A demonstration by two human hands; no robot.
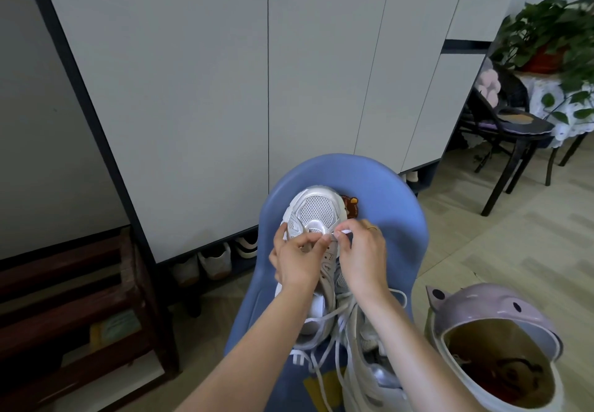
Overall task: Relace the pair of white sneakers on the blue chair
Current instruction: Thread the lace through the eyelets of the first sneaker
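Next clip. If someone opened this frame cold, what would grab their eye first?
Both hands, left hand and right hand, meet at the centre over a white sneaker on the blue chair, the right pinching a white lace near the toe. A second sneaker trails loose laces at the bottom, beside a pink bin at the lower right.

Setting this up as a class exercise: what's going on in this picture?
A person is lacing a white sneaker that stands toe-up on a blue chair. The left hand steadies the shoe near the lowest eyelets, while the right hand pinches the white lace there. The second sneaker lies nearer the person, its laces loose. Lacing looks barely begun.
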